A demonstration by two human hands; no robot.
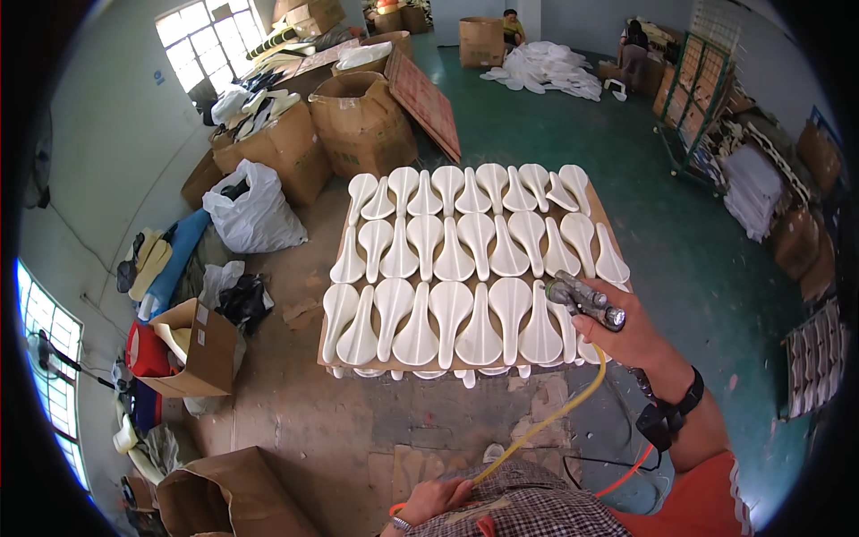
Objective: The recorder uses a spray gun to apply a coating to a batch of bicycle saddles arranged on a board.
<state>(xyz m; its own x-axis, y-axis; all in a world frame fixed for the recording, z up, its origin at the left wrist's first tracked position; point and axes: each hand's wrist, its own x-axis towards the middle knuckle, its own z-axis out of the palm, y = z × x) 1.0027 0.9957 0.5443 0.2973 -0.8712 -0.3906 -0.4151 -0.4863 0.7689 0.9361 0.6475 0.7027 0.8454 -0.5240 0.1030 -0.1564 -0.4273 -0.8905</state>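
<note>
My right hand [633, 333] is wrapped around a metal spray gun [580, 297], held over the right end of the nearest row of white saddle-shaped pieces [476, 324]. A yellow hose [548, 423] runs from below the gun down to my waist, where my left hand [434, 499] is closed on it. The white pieces lie in three rows on a cardboard sheet [333, 259], with their narrow ends pointing alternately near and far. More of them stick out beneath the sheet's near edge. My right hand and the gun hide some pieces at that corner.
Large cardboard boxes [362, 125] and a white plastic bag [255, 210] stand left of the pieces. An open box [228, 492] is at the lower left. Farther back lie a white heap [548, 70], a green wheeled rack [689, 98] and two people. Cables hang near my right forearm.
</note>
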